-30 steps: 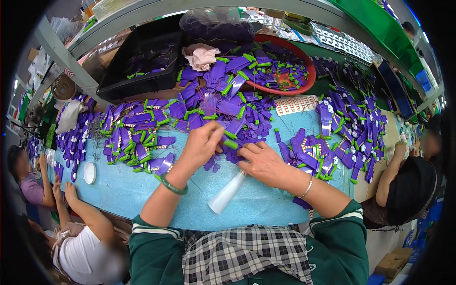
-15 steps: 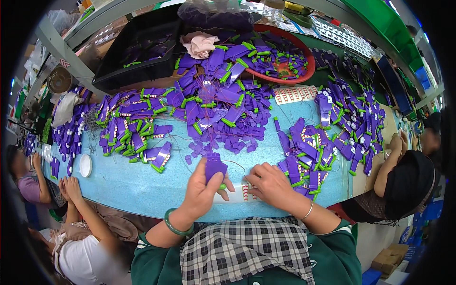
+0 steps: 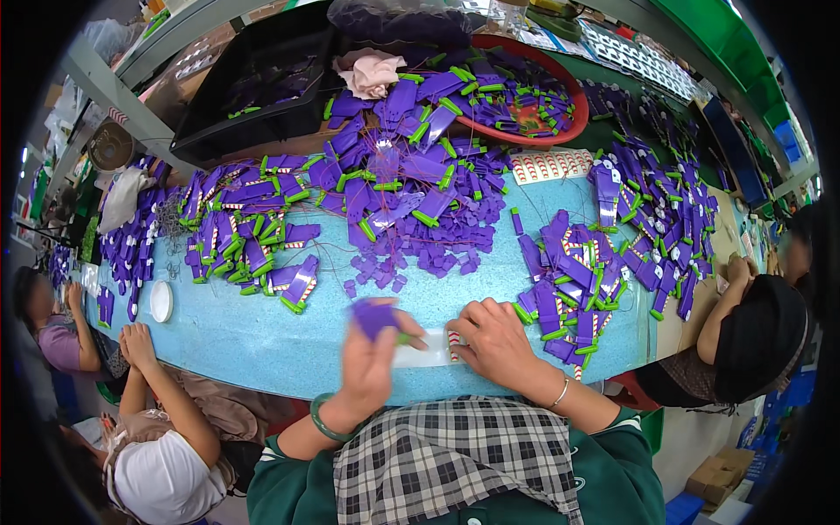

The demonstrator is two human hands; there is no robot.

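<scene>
My left hand (image 3: 366,372), blurred by motion, holds a flat purple plastic part (image 3: 374,317) with a bright green end. The part hangs tilted above the near middle of the table. Beside it, my right hand (image 3: 500,341) has its fingertips pinched at a small sticker sheet (image 3: 452,345) with red-and-white chevron stripes, lying on a white backing (image 3: 423,353). Part of the sheet is hidden under those fingers. Beyond my hands lies a big heap of purple parts with green ends (image 3: 398,188), thin wires and small purple pieces.
Striped purple parts lie in piles at left (image 3: 236,223) and right (image 3: 569,280). A red basin (image 3: 573,122), black bin (image 3: 249,144) and larger striped sticker sheet (image 3: 549,166) stand farther back. A white dish (image 3: 161,302) sits at left. Co-workers sit on both sides.
My left hand has turned and tilted the purple part, which was upright before, and moved slightly left and down. My right hand remains at the sticker sheet. The whole view has shifted a little.
</scene>
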